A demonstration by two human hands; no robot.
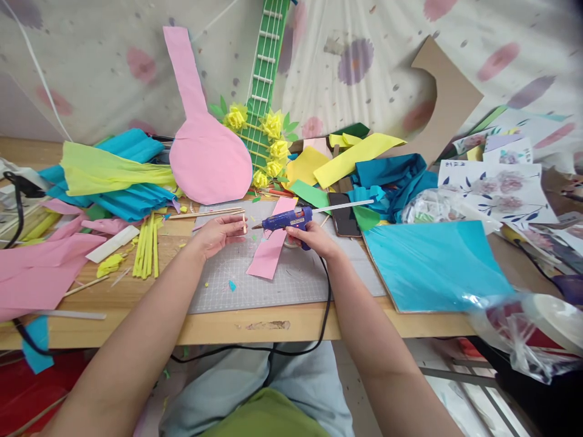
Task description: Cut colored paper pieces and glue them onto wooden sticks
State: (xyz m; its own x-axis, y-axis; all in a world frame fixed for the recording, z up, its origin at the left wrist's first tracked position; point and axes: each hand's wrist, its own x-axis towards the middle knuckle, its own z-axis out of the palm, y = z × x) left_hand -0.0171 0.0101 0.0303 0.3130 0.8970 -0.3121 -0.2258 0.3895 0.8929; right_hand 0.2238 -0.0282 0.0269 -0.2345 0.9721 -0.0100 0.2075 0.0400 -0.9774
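My left hand [220, 235] pinches a short pale stick [245, 223] held upright over the grey cutting mat [218, 291]. Facing it, my right hand [312, 238] is closed round the handle of a blue glue gun [286, 220], whose nozzle points left at the stick, a small gap away. A long white glue stick [346, 206] juts from the back of the gun. Under the gun lies a pink paper strip [265, 258] on the mat.
Behind the mat lean a pink guitar-shaped piece [210, 161] and a green paper guitar neck [265, 67] with yellow flowers. A blue sheet [439, 264] lies right, yellow strips [146, 246] left. The gun's black cord [327, 303] hangs over the table's front edge [218, 331].
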